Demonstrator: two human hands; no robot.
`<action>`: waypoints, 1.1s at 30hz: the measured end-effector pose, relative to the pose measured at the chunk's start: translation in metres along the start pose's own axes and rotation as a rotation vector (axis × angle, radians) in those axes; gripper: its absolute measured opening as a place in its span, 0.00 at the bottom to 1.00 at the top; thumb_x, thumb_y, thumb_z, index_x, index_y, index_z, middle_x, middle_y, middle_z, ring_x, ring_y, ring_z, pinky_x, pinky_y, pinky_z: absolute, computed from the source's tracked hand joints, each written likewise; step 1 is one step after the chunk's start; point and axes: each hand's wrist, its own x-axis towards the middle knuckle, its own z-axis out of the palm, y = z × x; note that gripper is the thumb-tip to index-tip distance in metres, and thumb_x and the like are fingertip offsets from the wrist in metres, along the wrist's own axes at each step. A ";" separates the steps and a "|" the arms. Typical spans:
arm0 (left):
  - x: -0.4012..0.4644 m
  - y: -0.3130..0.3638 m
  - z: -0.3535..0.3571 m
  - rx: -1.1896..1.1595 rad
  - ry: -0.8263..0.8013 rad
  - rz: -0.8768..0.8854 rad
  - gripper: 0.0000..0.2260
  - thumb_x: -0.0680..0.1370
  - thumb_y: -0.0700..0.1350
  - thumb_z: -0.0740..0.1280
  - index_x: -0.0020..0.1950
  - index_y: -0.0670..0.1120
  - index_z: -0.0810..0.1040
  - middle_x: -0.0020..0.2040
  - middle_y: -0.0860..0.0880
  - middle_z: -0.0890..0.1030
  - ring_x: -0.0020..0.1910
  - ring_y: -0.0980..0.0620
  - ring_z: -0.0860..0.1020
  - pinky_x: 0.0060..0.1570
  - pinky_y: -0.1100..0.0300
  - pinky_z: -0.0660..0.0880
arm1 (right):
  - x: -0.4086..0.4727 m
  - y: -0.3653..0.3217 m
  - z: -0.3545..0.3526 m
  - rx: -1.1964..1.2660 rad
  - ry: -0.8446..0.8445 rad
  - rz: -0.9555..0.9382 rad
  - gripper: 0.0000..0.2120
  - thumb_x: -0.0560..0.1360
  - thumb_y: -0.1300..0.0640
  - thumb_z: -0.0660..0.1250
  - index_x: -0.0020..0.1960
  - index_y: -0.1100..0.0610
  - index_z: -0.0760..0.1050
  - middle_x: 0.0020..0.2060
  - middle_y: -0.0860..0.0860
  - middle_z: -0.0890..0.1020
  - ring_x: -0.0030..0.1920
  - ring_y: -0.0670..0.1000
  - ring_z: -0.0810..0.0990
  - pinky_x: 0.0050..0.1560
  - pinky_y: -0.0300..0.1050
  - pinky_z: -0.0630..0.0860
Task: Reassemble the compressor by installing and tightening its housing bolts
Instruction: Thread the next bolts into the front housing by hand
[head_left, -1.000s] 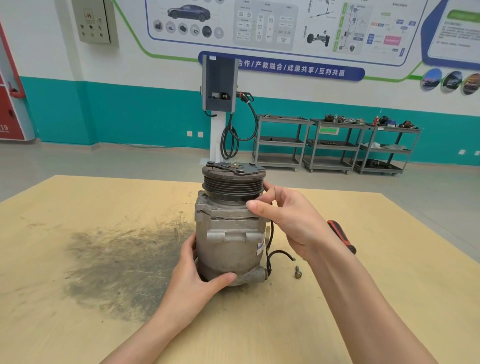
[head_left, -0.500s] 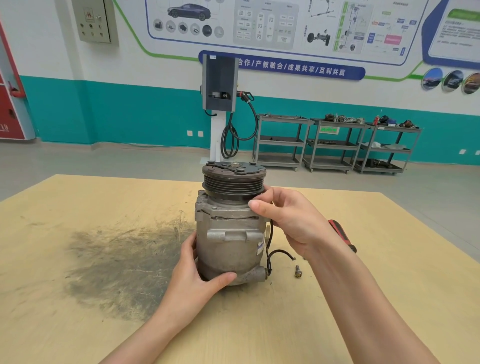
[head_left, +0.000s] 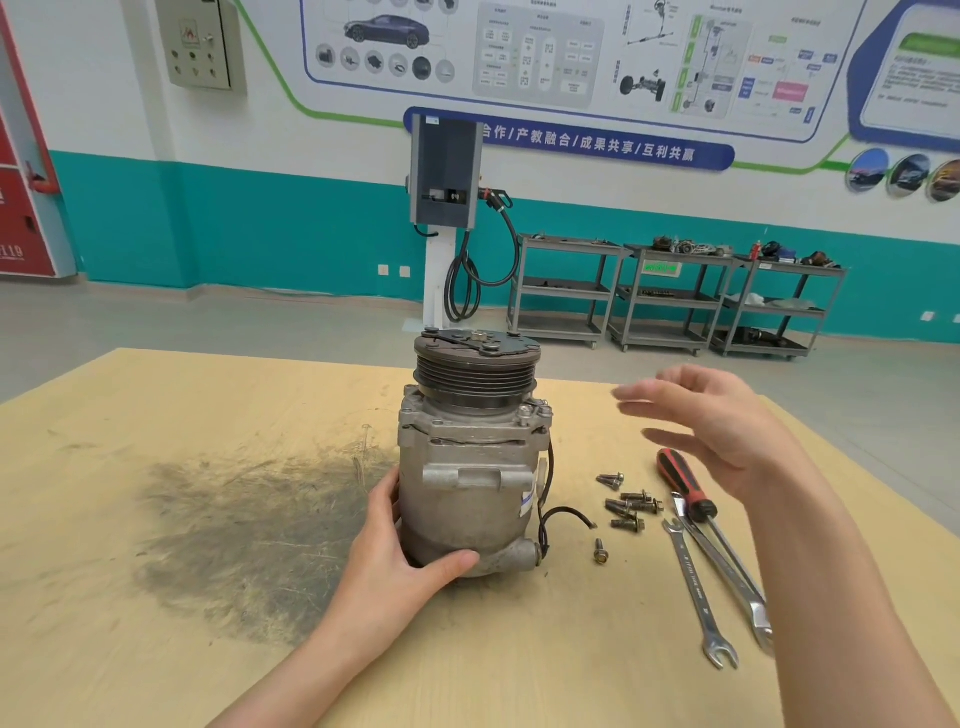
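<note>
left hand (head_left: 397, 564) | curled grip, thumb forward (low) | right hand (head_left: 711, 423) | raised, fingers straight, blurred

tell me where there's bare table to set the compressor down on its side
Left of the compressor, the table is bare across the dark stain to its far edge. The near strip is open too. The right is crowded: loose bolts, screwdriver, wrenches.

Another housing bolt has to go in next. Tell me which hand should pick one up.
Probably the right hand: it is open, holds nothing, and hangs above the loose bolts. The left hand grips the compressor, steadying it upright.
</note>
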 end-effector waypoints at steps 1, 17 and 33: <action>0.000 0.000 0.000 -0.001 0.004 0.001 0.47 0.61 0.52 0.80 0.73 0.60 0.56 0.63 0.72 0.68 0.65 0.67 0.69 0.67 0.59 0.67 | 0.003 0.006 -0.005 -0.101 0.030 0.017 0.05 0.76 0.59 0.68 0.45 0.60 0.75 0.43 0.49 0.86 0.49 0.48 0.84 0.50 0.48 0.78; 0.003 -0.010 -0.001 -0.006 0.017 -0.003 0.42 0.62 0.50 0.81 0.62 0.74 0.57 0.58 0.78 0.70 0.60 0.74 0.69 0.61 0.65 0.68 | 0.013 0.071 -0.009 -1.247 -0.365 0.546 0.09 0.76 0.56 0.65 0.51 0.61 0.72 0.31 0.51 0.82 0.26 0.49 0.80 0.28 0.36 0.72; 0.003 -0.009 0.000 -0.005 0.017 0.020 0.42 0.59 0.54 0.81 0.61 0.74 0.57 0.60 0.74 0.69 0.60 0.75 0.68 0.61 0.65 0.68 | 0.022 0.095 -0.005 -1.215 -0.208 0.537 0.08 0.72 0.51 0.64 0.42 0.55 0.71 0.35 0.49 0.77 0.30 0.48 0.76 0.36 0.41 0.74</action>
